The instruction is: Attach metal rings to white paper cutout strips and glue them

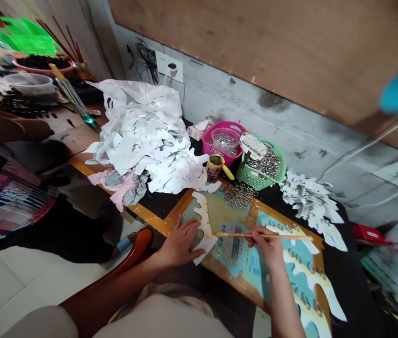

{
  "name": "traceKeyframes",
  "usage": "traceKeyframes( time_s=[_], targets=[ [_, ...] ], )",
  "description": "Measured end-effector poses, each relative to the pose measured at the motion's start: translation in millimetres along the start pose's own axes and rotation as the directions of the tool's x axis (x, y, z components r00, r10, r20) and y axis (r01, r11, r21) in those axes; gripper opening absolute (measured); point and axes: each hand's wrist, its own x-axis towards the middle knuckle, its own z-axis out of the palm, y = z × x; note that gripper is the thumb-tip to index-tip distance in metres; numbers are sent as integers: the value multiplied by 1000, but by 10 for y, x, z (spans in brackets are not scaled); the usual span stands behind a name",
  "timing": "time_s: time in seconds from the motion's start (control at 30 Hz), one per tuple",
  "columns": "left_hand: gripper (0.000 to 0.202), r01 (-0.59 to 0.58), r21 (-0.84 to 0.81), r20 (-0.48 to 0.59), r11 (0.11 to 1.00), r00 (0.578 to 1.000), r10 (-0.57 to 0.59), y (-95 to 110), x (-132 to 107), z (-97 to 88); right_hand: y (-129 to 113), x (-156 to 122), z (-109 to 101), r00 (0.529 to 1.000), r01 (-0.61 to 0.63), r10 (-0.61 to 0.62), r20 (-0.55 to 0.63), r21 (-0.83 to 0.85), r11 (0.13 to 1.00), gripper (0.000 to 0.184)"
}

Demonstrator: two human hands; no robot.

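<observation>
Honestly, that white scalloped paper strip looks super light and floppy, so it's best pinned flat, like the left hand does, open with fingers spread, pressing it against the printed board rather than gripping it. The right hand is closed in a pencil pinch around a thin wooden stick, light but stiff, held about midway. Loose metal rings sit piled just past the strip.

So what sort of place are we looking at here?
Probably a small craft workshop: a heap of white paper cutouts, a green basket of metal rings, and a printed board with rings set along it.
</observation>
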Motion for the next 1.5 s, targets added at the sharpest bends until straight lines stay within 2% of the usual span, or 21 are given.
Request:
traceKeyframes(
  time_s=[0.17,0.27,0.4,0.57,0.8,1.3,1.43,1.5],
  targets=[
    [73,16,-8,9,1000,1000,-16,11,1,-3,6,60,29,999,14,-13,-34,27,1000,28],
    [74,17,-3,1,1000,1000,-17,19,6,-20,29,76,88,1000,-5,5,-1,20,1000,25],
    [74,14,0,14,1000,1000,-14,19,8,-28,40,102,117,1000,-11,12,-3,36,999,31],
    [74,17,-1,17,1000,1000,-17,18,9,-14,15,150,113,999,-37,36,20,20,999,28],
    [75,16,3,16,1000,1000,-17,30,18,-24,-54,182,175,1000,-7,8,27,-3,1000,25],
    [75,13,7,15,1000,1000,-13,12,11,-20,-182,177,326,992,92,-82,95,-103,990,23],
    [75,18,0,19,1000,1000,-18,9,8,-8,-240,111,324,984,165,-151,91,-178,970,22],
    [76,20,-1,20,1000,1000,-20,10,7,-7,-269,65,292,976,201,-174,133,-233,951,22]
  ],
)
